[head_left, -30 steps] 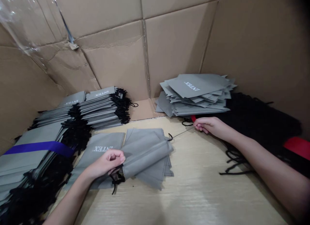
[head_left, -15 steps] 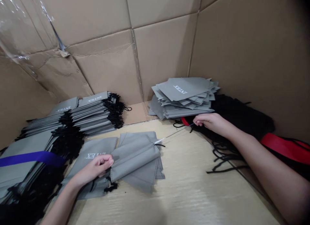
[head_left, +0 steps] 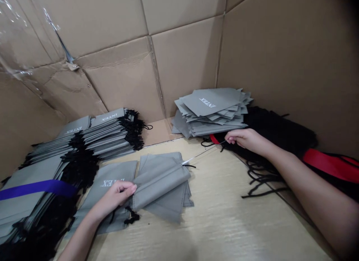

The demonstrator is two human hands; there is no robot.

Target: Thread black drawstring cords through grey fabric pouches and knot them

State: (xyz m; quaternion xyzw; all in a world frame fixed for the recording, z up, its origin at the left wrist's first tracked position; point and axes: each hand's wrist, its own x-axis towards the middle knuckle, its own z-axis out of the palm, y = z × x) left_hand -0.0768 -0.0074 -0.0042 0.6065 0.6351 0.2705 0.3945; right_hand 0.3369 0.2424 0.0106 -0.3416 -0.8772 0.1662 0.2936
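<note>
My left hand pinches the near-left edge of a grey fabric pouch, thumb on top. The pouch lies slanted over other grey pouches on the pale tabletop. My right hand, closed, grips the end of a thin wire-like tool. Its pale front end meets the far right edge of the pouch, where a short black cord sticks out. Whether the tool runs inside the pouch is hidden. Beneath my left forearm, a grey pouch printed INTEX lies with black cord at its lower end.
Grey pouches with black cords form stacks at left, one bundle crossed by a purple band. At back right is a loose pile of pouches beside black cords and a red band. Cardboard walls enclose the table.
The view has shifted slightly. My left hand and the held pouch sit a little farther right; the right hand keeps its grip on the wire-like tool.
</note>
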